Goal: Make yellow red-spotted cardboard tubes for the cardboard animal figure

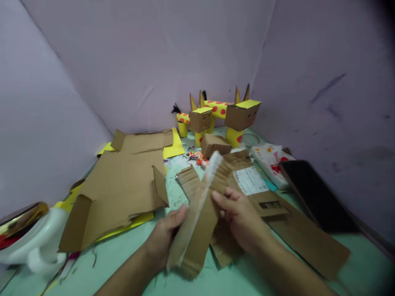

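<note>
Indeed, the pale green counter [112, 257] runs back into a corner space closed by three mauve wall faces [160, 57], the right one marked with dark streaks. Small scraps litter the surface. One folded cardboard strip [197, 234] is tilted just above the near middle of the counter, between two hands: the fingers of the left hand [162, 236] grip its left edge, while those of the right hand [240, 218] pinch its right edge. Two spotted animal figures [241, 117] stand at the back, each with a boxy head and two pointed ears; one small cardboard box [214, 144] sits before them. One large opened-out carton [126, 176] lies on yellow paper [174, 144] at left, near one white vessel [51, 238]. At right are one labelled cardboard sheet [308, 242], one patterned packet [267, 158] and one dark slab [314, 193].
</note>
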`<state>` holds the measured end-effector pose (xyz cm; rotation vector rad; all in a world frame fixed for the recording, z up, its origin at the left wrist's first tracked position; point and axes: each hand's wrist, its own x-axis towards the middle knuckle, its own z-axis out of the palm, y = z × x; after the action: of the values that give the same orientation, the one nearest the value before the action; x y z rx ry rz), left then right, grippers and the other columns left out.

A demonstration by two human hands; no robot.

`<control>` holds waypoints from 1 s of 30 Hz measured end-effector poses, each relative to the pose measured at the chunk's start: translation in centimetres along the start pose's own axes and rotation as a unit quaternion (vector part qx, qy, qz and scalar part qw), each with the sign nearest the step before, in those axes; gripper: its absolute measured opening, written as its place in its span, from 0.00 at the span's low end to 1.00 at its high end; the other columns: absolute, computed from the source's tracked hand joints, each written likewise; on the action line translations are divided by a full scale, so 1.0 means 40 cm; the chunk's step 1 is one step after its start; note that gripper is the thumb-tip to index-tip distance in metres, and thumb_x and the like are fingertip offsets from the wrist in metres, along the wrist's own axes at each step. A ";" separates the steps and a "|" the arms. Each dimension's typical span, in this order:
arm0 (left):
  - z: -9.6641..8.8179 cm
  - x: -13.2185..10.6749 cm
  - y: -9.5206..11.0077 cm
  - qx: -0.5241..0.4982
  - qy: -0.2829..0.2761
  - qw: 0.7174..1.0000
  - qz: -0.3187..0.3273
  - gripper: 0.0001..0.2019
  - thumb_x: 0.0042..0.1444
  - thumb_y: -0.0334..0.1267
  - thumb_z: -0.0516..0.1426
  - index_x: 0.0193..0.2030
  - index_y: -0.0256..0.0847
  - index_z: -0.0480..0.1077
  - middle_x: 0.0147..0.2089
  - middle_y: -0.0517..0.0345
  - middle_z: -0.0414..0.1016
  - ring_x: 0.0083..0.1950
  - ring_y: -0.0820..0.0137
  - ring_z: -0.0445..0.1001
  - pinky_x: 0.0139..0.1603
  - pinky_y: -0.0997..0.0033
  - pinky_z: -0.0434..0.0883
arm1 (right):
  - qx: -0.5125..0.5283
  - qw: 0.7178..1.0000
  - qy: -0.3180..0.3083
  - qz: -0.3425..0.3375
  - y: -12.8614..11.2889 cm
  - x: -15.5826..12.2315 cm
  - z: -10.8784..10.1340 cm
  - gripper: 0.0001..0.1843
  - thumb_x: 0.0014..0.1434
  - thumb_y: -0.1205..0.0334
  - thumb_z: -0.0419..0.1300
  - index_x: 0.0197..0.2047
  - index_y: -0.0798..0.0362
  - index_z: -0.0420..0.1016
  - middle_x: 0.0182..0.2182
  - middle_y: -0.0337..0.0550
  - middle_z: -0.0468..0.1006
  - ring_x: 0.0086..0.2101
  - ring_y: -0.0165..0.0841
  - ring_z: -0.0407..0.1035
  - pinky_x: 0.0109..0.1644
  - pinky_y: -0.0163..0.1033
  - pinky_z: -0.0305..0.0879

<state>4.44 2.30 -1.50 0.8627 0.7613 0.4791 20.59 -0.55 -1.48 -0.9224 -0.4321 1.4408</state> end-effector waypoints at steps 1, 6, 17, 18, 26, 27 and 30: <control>-0.014 -0.002 0.017 0.062 0.035 0.997 0.022 0.30 0.49 0.59 0.54 0.39 0.30 0.77 0.32 0.43 0.78 0.29 0.65 0.74 0.32 0.69 0.69 | 0.018 0.999 0.037 -0.031 -0.010 0.004 -0.004 0.13 0.41 0.61 0.70 0.30 0.55 0.74 0.20 0.38 0.78 0.19 0.27 0.69 0.23 0.29 0.68; -0.100 -0.025 0.121 0.399 0.172 0.885 0.166 0.23 0.51 0.49 0.57 0.48 0.34 0.74 0.39 0.47 0.78 0.36 0.64 0.74 0.34 0.71 0.68 | 0.021 0.996 0.065 -0.050 -0.035 0.020 -0.015 0.13 0.39 0.64 0.71 0.30 0.54 0.77 0.23 0.36 0.80 0.22 0.27 0.70 0.25 0.28 0.67; -0.186 -0.001 0.294 0.615 0.209 0.737 0.186 0.15 0.50 0.43 0.55 0.40 0.38 0.76 0.39 0.54 0.78 0.40 0.62 0.74 0.42 0.65 0.68 | -0.010 0.999 0.040 0.008 -0.009 0.014 -0.006 0.15 0.38 0.62 0.71 0.32 0.55 0.76 0.24 0.40 0.81 0.23 0.32 0.73 0.26 0.33 0.69; -0.191 -0.009 0.297 0.635 0.200 0.727 0.169 0.15 0.49 0.43 0.55 0.41 0.39 0.76 0.39 0.55 0.79 0.40 0.62 0.74 0.42 0.66 0.69 | -0.012 0.999 0.037 0.013 -0.008 0.014 -0.006 0.15 0.38 0.62 0.71 0.32 0.55 0.76 0.24 0.40 0.81 0.23 0.32 0.73 0.26 0.32 0.69; -0.232 -0.040 0.282 0.766 0.188 0.613 0.038 0.12 0.46 0.34 0.52 0.32 0.41 0.77 0.32 0.52 0.79 0.33 0.63 0.74 0.35 0.68 0.67 | -0.038 0.999 0.009 0.033 0.006 0.009 -0.005 0.15 0.41 0.60 0.70 0.34 0.54 0.76 0.27 0.41 0.82 0.26 0.33 0.74 0.31 0.34 0.70; -0.235 -0.037 0.276 0.776 0.187 0.602 0.023 0.10 0.45 0.33 0.53 0.28 0.40 0.77 0.28 0.52 0.79 0.30 0.63 0.74 0.34 0.68 0.67 | -0.039 0.999 0.009 0.032 0.006 0.009 -0.006 0.15 0.41 0.60 0.70 0.34 0.54 0.76 0.27 0.41 0.82 0.26 0.33 0.74 0.31 0.34 0.70; -0.239 -0.033 0.255 0.790 0.200 0.579 0.005 0.10 0.45 0.35 0.54 0.31 0.41 0.77 0.31 0.52 0.80 0.33 0.62 0.75 0.35 0.70 0.68 | -0.034 0.999 0.010 0.029 0.007 0.010 -0.008 0.16 0.41 0.60 0.71 0.34 0.54 0.76 0.27 0.41 0.82 0.26 0.33 0.75 0.31 0.34 0.69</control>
<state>-4.43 12.03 3.33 2.4927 1.6280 -0.1996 20.70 -0.29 -1.98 -1.0108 -0.4454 1.4756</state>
